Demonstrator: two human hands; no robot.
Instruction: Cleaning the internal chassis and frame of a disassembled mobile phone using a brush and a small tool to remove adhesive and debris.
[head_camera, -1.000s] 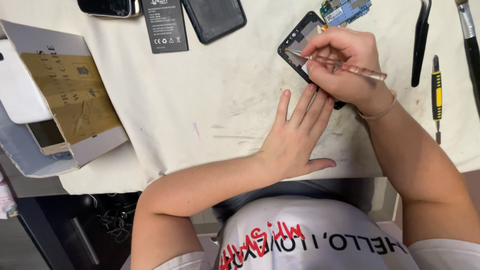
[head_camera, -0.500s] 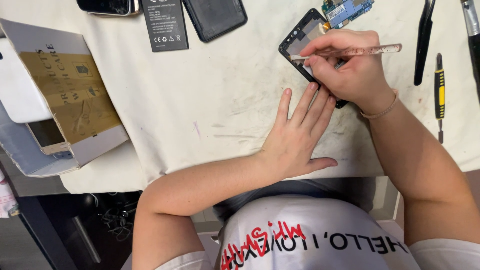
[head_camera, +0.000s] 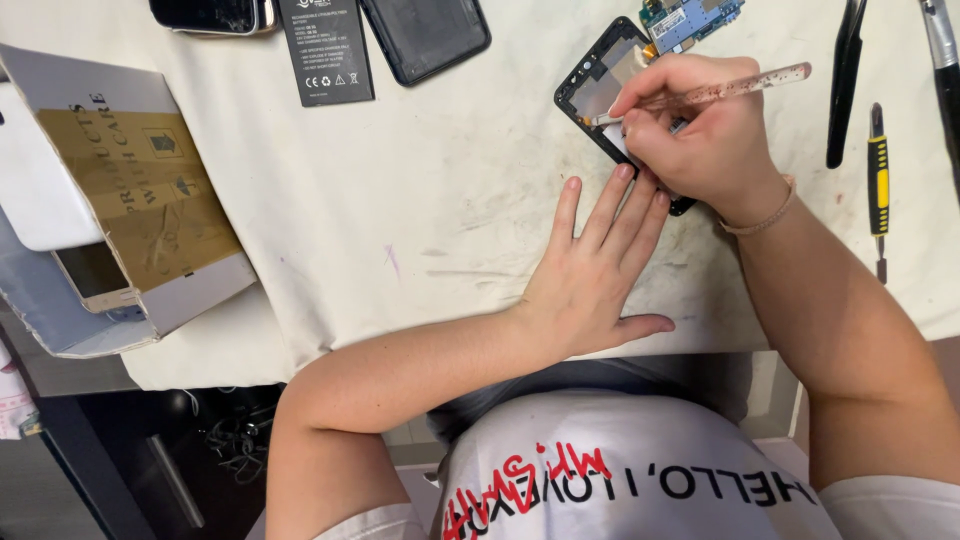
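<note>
Hiding phone frame (head_camera: 600, 85) — right hand (head_camera: 700, 130)

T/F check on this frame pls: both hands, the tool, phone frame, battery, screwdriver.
1. The right hand holds a thin stick tool. True.
2. The left hand grips the phone frame. False: it lies flat on the cloth, fingertips by the frame.
3. The battery sits inside the frame. False: it lies apart, up left.
4. A yellow-handled screwdriver lies right of the right hand. True.
</note>
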